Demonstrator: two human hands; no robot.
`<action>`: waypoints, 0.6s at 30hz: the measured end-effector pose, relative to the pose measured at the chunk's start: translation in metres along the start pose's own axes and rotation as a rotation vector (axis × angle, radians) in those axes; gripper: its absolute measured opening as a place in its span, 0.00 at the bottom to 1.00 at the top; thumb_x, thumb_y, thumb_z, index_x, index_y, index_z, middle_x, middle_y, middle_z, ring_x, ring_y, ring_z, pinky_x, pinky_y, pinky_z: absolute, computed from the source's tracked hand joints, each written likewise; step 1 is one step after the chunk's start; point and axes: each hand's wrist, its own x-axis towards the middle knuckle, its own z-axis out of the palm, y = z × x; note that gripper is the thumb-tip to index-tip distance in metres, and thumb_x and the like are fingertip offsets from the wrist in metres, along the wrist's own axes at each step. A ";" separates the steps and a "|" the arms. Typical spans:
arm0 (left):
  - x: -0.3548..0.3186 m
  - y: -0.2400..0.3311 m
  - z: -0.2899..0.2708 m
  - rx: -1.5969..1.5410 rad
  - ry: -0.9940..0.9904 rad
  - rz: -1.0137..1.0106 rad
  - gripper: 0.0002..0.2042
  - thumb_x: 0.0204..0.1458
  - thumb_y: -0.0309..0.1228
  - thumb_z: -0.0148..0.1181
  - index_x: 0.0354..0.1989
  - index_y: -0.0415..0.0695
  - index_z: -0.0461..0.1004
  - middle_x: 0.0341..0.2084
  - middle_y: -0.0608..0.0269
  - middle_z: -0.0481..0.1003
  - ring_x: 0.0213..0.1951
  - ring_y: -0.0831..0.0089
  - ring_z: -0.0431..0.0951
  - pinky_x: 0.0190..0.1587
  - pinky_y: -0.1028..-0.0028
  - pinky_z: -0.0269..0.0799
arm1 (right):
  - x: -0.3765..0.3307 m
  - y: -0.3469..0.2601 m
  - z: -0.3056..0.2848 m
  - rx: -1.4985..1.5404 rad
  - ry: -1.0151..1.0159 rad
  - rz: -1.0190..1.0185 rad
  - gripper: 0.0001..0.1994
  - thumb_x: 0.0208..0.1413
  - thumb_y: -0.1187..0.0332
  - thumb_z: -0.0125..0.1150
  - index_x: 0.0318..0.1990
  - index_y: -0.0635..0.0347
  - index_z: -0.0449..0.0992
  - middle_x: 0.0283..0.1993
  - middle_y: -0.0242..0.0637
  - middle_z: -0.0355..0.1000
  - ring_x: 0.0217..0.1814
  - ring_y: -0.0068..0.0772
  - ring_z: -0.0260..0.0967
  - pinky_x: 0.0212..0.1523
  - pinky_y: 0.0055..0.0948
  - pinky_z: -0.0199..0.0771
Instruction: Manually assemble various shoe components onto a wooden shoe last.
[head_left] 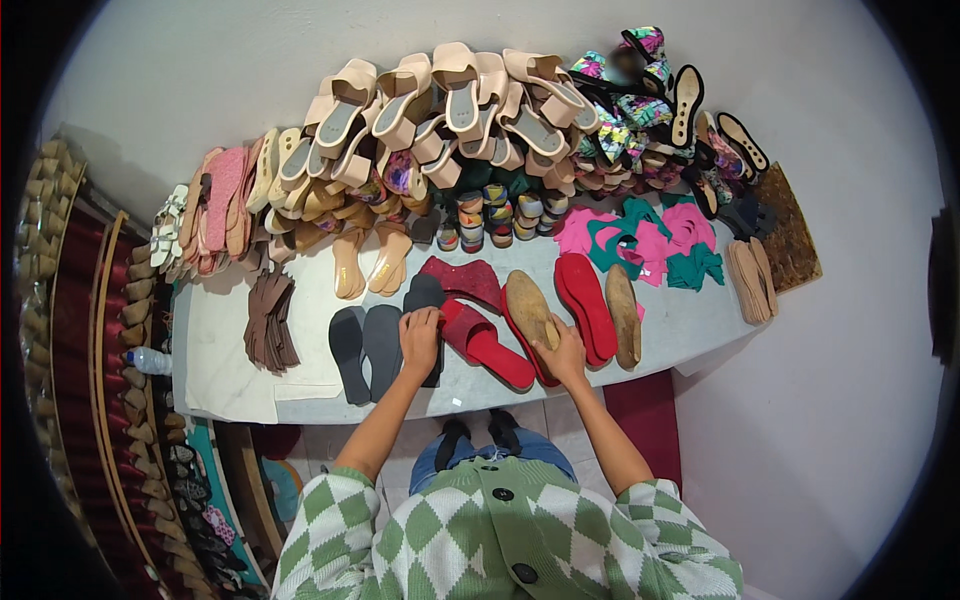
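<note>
My right hand (565,355) is closed round the heel end of a tan shoe last (530,308). A red sole (546,377) shows along the last's edge. My left hand (420,340) lies over a dark grey sole (425,291), fingers curled, close to the strap of a red slipper (500,360); what its fingertips pinch is hidden. Beside that hand lie two more grey soles (381,345). Right of my right hand are a red sole pair (584,310) and another tan last (622,315). A dark red glittery strap piece (462,282) lies beyond the slipper.
Piled heeled sandals (457,90) line the table's back against the wall. Pink and teal cut pieces (640,240) lie at right, near stacked tan soles (750,280). Brown strips (271,320) rest at left. Racks of lasts (140,340) and a bottle (150,360) stand left of the table.
</note>
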 end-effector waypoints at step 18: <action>-0.048 0.009 0.063 -1.319 -0.034 -1.111 0.20 0.45 0.32 0.62 0.43 0.34 0.63 0.23 0.57 0.74 0.26 0.73 0.75 0.27 0.78 0.70 | -0.077 -0.010 0.002 0.292 0.184 -0.076 0.12 0.43 0.75 0.56 0.39 0.63 0.70 0.32 0.42 0.68 0.31 0.39 0.66 0.35 0.35 0.66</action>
